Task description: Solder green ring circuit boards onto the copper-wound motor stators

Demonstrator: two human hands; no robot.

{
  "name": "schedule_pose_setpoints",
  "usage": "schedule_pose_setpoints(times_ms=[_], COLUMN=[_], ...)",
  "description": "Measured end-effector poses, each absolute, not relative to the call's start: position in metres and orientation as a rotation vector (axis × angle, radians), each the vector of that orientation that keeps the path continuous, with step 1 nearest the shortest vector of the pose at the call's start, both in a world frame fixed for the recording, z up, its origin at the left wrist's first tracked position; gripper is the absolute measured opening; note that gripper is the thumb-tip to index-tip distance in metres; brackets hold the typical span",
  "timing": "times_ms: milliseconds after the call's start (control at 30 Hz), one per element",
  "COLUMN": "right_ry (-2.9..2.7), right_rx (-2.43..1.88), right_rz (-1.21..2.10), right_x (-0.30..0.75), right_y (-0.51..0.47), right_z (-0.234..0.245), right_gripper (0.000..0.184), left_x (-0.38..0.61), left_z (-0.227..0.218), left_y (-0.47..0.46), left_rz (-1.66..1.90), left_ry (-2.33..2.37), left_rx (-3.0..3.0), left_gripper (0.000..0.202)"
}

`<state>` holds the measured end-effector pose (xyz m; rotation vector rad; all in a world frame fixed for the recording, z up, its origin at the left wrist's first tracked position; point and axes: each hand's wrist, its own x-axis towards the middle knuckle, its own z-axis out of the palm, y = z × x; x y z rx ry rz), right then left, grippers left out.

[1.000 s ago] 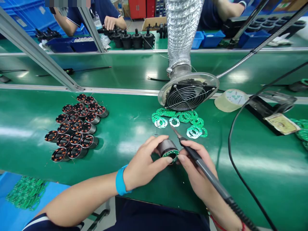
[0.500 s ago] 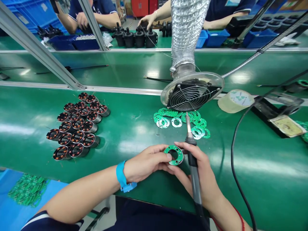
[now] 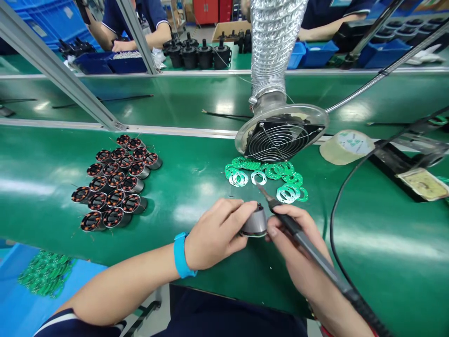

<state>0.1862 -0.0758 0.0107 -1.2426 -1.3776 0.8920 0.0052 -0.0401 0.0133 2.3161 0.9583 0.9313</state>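
Note:
My left hand is closed around a silver motor stator, its circuit-board side turned down toward the bench. A soldering iron lies in my right hand, its tip pointing up and left above the stator. The fingertips of that hand come close to the stator's right side; whether they touch it I cannot tell. Just beyond, loose green ring-shaped circuit boards lie in overlapping groups. One pale ring board lies by itself near the iron's tip.
Rows of stators with copper windings stand at left. A fume extractor hangs over the boards. Tape roll and soldering stand sit at right, with the iron's black cable nearby. A blue bin holds more boards. Co-workers sit opposite.
The stator has been turned over, so its green board no longer faces up. My left hand now covers it from above. The soldering iron has swung from upright to a leftward slant.

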Motion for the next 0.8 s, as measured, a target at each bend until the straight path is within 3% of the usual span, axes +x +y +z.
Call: schedule_pose_setpoints(times_ms=[100,167,333,467,633,800], right_ry=[-1.022,-0.981,-1.272,-1.495,-1.791,-1.931], right_rx=[-1.078,-1.056,-1.226,-1.214,-1.14,-1.195], right_rz=[1.277,1.312,0.925,0.64,0.429,0.332], right_x=[0.179,0.178,0.188,0.196,0.199,0.194], right_y=[-0.078,-0.079,-0.083,-0.083,-0.077,-0.074], right_z=[0.007,0.004,0.0,0.002,0.009,0.01], right_gripper=[0.023,0.024,0.028,0.037,0.033,0.025], left_x=[0.006,0.009,0.015,0.015,0.013,0.012], left_z=[0.014,0.017,0.02,0.02,0.02,0.022], left_y=[-0.044,-0.047,-0.043,-0.034,-0.033,-0.042], left_rz=[1.021,0.93,0.657,0.505,0.427,0.568], left_ry=[0.971,1.035,0.995,0.896,0.921,1.124], left_rx=[2.268,2.021,1.249,1.029,1.136,1.932], left_gripper=[0.05,0.05,0.048,0.033,0.032,0.033])
